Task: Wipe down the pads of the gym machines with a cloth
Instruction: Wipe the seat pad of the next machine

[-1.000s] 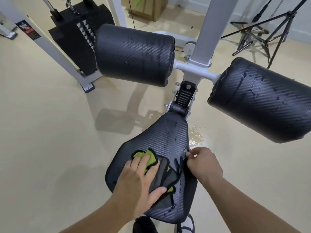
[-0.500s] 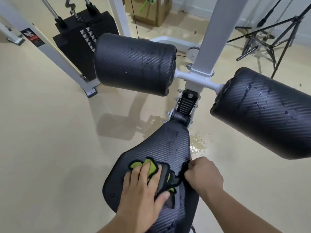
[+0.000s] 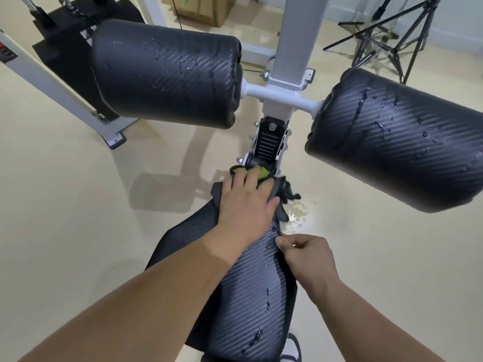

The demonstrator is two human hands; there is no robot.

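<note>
A black textured seat pad (image 3: 251, 291) runs from the bottom centre up to the machine's post and carries water drops. My left hand (image 3: 248, 202) presses flat on a black and green cloth (image 3: 264, 173) at the pad's far, narrow end. A loose part of the cloth hangs off the right edge. My right hand (image 3: 308, 254) has its fingers curled at the pad's right edge, thumb on the rim. Two black roller pads, left (image 3: 167, 71) and right (image 3: 397, 137), stick out from the white post (image 3: 295, 43) and are wet with drops.
A small puddle (image 3: 298, 210) lies on the beige floor right of the seat. A black weight stack (image 3: 68, 48) and a slanted white frame bar (image 3: 52, 84) stand at the left. Black tripod legs (image 3: 379, 40) are at the upper right, a cardboard box (image 3: 201, 9) behind.
My left hand has slid the cloth forward along the seat, from the near wide part to the narrow end by the post. My right hand has let go of the cloth's edge and stays at the rim.
</note>
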